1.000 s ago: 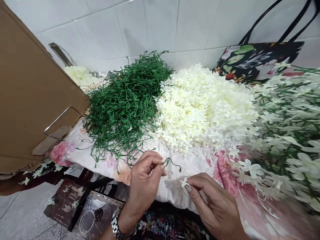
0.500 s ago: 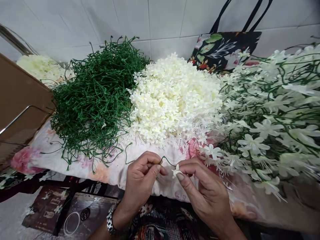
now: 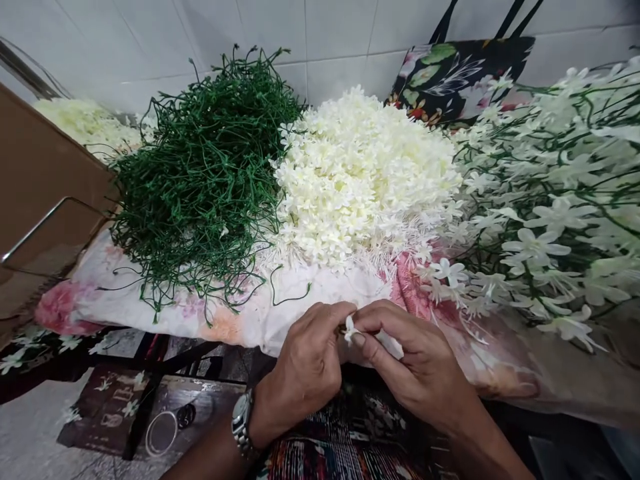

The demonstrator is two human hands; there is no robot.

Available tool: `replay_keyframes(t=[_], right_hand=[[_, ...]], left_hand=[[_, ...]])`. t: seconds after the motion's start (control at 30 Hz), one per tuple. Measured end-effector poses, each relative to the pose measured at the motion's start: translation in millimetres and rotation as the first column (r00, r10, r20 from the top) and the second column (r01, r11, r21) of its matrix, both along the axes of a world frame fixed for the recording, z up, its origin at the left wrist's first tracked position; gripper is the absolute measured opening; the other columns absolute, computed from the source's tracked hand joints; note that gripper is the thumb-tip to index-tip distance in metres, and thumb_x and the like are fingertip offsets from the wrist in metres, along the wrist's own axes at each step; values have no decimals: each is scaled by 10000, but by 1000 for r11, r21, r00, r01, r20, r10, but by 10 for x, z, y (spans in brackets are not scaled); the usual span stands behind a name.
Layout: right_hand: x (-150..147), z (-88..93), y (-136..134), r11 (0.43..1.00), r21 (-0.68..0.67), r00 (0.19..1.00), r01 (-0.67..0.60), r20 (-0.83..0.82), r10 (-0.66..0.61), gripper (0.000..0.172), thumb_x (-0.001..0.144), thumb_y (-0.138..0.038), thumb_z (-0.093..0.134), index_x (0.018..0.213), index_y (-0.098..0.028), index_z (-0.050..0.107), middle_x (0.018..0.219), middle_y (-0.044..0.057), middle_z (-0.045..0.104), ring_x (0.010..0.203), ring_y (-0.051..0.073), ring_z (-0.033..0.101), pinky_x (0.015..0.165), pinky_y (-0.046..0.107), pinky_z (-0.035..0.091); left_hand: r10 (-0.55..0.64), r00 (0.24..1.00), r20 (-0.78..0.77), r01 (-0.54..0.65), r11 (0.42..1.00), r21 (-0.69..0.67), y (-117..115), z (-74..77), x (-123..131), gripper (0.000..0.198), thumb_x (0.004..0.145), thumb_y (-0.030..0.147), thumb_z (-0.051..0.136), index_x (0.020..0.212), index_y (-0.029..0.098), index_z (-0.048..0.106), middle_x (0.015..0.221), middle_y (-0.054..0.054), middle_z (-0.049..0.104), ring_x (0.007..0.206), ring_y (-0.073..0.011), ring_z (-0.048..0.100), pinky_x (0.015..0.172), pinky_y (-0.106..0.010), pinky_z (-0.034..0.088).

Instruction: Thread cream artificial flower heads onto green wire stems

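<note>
My left hand (image 3: pixel 311 353), with a watch at the wrist, is closed, fingers curled inward over the cloth's near edge. The green plastic stem it pinched a moment ago is now mostly hidden by its fingers. Thumb and forefinger of my right hand (image 3: pixel 413 357) pinch a small white artificial flower (image 3: pixel 351 329), its petals pointing up. The two hands meet at this flower, fingertips almost touching. Just beyond them, a single green stem lies bent on the cloth. A heap of green stems (image 3: pixel 200 180) is at the left, and a heap of loose white blossoms (image 3: pixel 360 173) in the middle.
Finished-looking white flower sprays (image 3: pixel 545 233) spread along the right. A floral bag (image 3: pixel 460 77) leans on the tiled wall. At the left stands a cardboard box (image 3: pixel 45 173). Under the flowered cloth (image 3: pixel 165 313), a dark stool (image 3: pixel 200 407) bears a clear ring.
My hands have come together, the left moving right toward the flower. The green wire between them is no longer visible. The camera view has shifted slightly.
</note>
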State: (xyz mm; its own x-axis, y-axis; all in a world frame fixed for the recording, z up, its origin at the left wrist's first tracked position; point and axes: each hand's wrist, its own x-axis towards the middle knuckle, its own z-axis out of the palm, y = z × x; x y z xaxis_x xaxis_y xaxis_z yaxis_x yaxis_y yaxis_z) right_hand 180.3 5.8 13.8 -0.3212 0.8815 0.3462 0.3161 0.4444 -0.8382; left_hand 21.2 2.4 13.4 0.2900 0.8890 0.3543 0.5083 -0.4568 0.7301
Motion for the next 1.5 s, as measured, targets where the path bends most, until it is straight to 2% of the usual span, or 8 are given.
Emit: replay_keyframes(t=[0.13, 0.27, 0.5, 0.83, 1.0, 1.13, 1.37, 1.5], right_hand=[[-11, -20, -10, 992, 58, 991, 109, -81, -104, 115, 821, -95, 543, 859, -202, 562, 885, 22, 607, 840, 123, 581, 724, 239, 461], [-90, -42, -44, 992, 74, 994, 101, -46, -98, 110, 821, -94, 546, 853, -198, 565, 755, -2, 589, 708, 103, 568, 627, 215, 449], [-253, -43, -83, 996, 28, 996, 84, -44, -83, 82, 831, -114, 539, 834, -194, 554, 711, -14, 561, 648, 88, 543, 576, 208, 429], [-294, 103, -112, 1000, 23, 1000, 15, -1, -15, 89, 825, -99, 531, 784, -176, 548, 667, -11, 548, 590, 78, 518, 524, 207, 409], [-300, 154, -113, 998, 63, 996, 0, 87, -5, 88, 820, -94, 519, 768, -160, 545, 654, -3, 552, 582, 79, 513, 522, 206, 410], [-287, 175, -111, 993, 115, 984, -11, 181, -10, 81, 820, -98, 507, 786, -160, 545, 648, -2, 552, 588, 90, 511, 522, 213, 404], [-259, 159, -107, 988, 147, 959, -50, 282, 7, 111, 842, -96, 466, 798, -171, 536, 665, 6, 552, 615, 105, 502, 547, 232, 416], [-264, 113, -91, 985, 165, 956, -52, 295, 1, 110, 845, -91, 462, 799, -170, 524, 677, 10, 546, 626, 108, 509, 555, 230, 427]], left_hand=[[152, 981, 119, -133, 979, -151, -48, -20, -107, 236, 813, 27, 384, 886, 170, 556, 700, 6, 588, 630, -107, 559, 575, -203, 449], [221, 960, 170, -172, 949, -264, -109, -23, -169, 212, 811, 46, 385, 814, 191, 540, 639, 40, 522, 579, -95, 498, 539, -187, 395], [197, 931, 306, -108, 953, -284, -156, -29, -232, 151, 833, 95, 450, 788, 186, 562, 678, 30, 529, 611, -97, 489, 548, -186, 378], [102, 889, 446, -31, 986, -164, -196, -58, -303, 168, 827, 75, 534, 835, 201, 646, 641, 40, 563, 569, -74, 507, 521, -163, 390], [77, 912, 402, -42, 995, -96, -221, -109, -337, 187, 824, 57, 525, 868, 201, 635, 626, 39, 533, 549, -77, 487, 506, -174, 383], [62, 957, 284, -60, 998, -14, -225, -94, -364, 181, 820, 54, 508, 866, 181, 628, 591, 28, 496, 527, -95, 456, 486, -207, 357], [10, 1000, 4, -11, 998, 59, -169, 47, -368, 182, 825, 55, 454, 745, 162, 577, 619, -4, 555, 622, -139, 494, 710, -336, 398], [6, 999, 53, -5, 1000, -21, -160, 9, -336, 210, 819, 50, 433, 696, 157, 565, 618, -13, 531, 597, -134, 483, 576, -267, 384]])
